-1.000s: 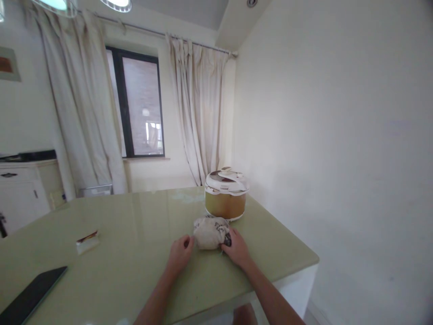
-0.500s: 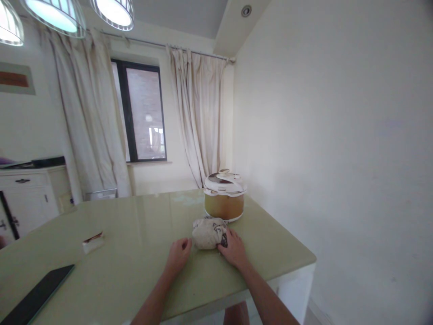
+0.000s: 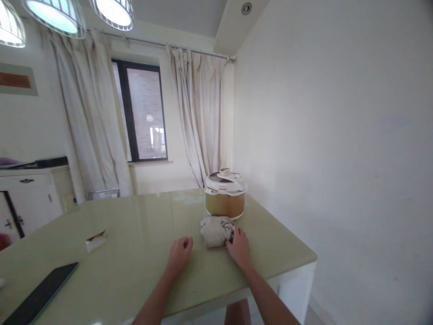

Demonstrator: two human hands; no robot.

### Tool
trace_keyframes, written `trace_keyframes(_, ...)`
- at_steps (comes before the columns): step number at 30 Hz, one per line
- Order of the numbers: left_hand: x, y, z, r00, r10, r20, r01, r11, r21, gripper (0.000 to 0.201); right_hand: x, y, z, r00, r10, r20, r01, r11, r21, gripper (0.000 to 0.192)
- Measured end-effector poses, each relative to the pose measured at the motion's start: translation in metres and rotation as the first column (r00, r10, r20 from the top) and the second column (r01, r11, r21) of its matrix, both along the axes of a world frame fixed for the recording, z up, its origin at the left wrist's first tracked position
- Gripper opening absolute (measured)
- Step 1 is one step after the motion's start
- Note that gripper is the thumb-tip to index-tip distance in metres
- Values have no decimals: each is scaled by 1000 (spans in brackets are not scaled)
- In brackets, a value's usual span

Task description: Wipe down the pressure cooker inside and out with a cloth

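Observation:
A folded, bundled cloth (image 3: 215, 231), off-white with dark printed marks, lies on the pale green tabletop (image 3: 135, 271). My right hand (image 3: 239, 246) grips its right end, fingers over the far side and thumb at the near side. To the left of the bundle, my left hand (image 3: 181, 253) rests on the table with its fingers curled into a loose fist. A visible gap separates it from the cloth, and nothing shows inside it. Just behind the bundle stands a round electric pot (image 3: 225, 203) with a white lid and a gold-brown body.
A dark flat tablet-like slab (image 3: 43, 291) lies at the table's front left. Beyond it sits a small white packet (image 3: 96, 242) with a brown edge. A white wall (image 3: 331, 158) runs along the right, and a white cabinet (image 3: 30, 194) stands at the far left.
The cloth bundle has shifted slightly right along with my right hand, widening the gap to my left hand. My left hand has hardly moved.

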State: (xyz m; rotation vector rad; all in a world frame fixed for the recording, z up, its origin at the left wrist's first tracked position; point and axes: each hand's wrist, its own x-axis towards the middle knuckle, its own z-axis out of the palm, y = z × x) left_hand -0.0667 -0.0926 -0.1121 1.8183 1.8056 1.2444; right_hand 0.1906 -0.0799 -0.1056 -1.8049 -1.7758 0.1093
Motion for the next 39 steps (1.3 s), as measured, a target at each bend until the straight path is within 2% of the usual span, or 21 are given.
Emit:
trace_keyframes(3, 1, 0, 1, 1000, 0, 10, 0, 1000, 2, 51, 4, 2, -3, 996, -84, -29, 85, 996, 27, 51)
trace_keyframes(7, 2, 1, -1, 1000, 15, 22, -15, 1000, -2, 54, 8, 6, -9, 992, -118, -33, 120, 989, 82, 52)
trace_keyframes(11, 2, 2, -3, 999, 2, 32, -2, 1000, 0, 54, 11, 8, -15, 975, -211, -62, 219, 964, 153, 60)
trace_keyframes(18, 0, 3, -5, 999, -11, 32, 11, 1000, 3, 52, 20, 6, -10, 917, -247, -313, 317, 927, 199, 62)
trace_keyframes(22, 1, 4, -9, 1000, 7, 24, -7, 1000, 12, 51, 20, 1, -5, 862, -233, -450, 390, 872, 296, 58)
trace_keyframes(24, 2, 4, -10, 1000, 12, 20, -12, 1000, 2, 53, 16, -2, -4, 902, -164, -399, 326, 864, 384, 53)
trace_keyframes(26, 2, 4, -11, 1000, 11, 21, -11, 1000, -11, 56, 10, -4, -4, 967, -72, -245, 174, 889, 424, 50)
trace_keyframes(28, 1, 3, -12, 999, 9, 44, -8, 1000, -24, 59, 2, -5, -5, 998, 8, -69, 18, 930, 368, 48)
trace_keyframes(31, -3, 4, -11, 988, 7, 151, -4, 1000, -20, 64, -7, -3, -7, 994, 90, 57, -100, 973, 208, 48)
trace_keyframes(33, -3, 7, -5, 966, 3, 259, 0, 1000, -13, 67, -10, -1, -9, 993, 101, 63, -110, 982, 154, 39)
trace_keyframes(35, 5, 14, 7, 931, -26, 364, 41, 999, -35, 72, -11, 1, -11, 996, 76, 50, -83, 984, 160, 31)
trace_keyframes(37, 22, 27, 26, 881, -65, 469, 106, 993, -61, 75, -11, 2, -13, 998, 45, 32, -50, 981, 185, 31)
trace_keyframes(39, 48, 45, 52, 806, -91, 585, 147, 988, -49, 73, -9, 2, -15, 999, 35, 15, -37, 979, 199, 35)
